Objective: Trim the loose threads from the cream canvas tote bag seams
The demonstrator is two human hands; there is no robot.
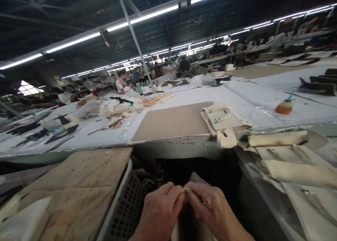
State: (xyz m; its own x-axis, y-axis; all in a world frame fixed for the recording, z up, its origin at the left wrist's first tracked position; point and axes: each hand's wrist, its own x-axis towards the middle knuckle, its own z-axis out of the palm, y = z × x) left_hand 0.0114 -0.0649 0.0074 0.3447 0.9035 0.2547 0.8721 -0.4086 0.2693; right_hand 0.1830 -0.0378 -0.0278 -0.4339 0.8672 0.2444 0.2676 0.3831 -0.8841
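Observation:
My left hand (163,210) and my right hand (214,206) meet low in the middle, above my lap. Thumbs and fingers of both are closed in a pinch on the edge of a cream bag (185,190). Most of this bag is hidden by my hands; a brown inside shows between its pale sides below them. Checked cloth (196,177) shows just beyond my right hand. Ahead on the table edge lies a cream bag panel with a handle (231,119), apart from both hands.
The long white table (181,95) carries a brown board (173,123), scattered pieces and a glue bottle (284,106). At left stand a wooden board (86,184) and a plastic basket (126,202). Cream bag pieces (297,169) are piled at right. Several people work farther back.

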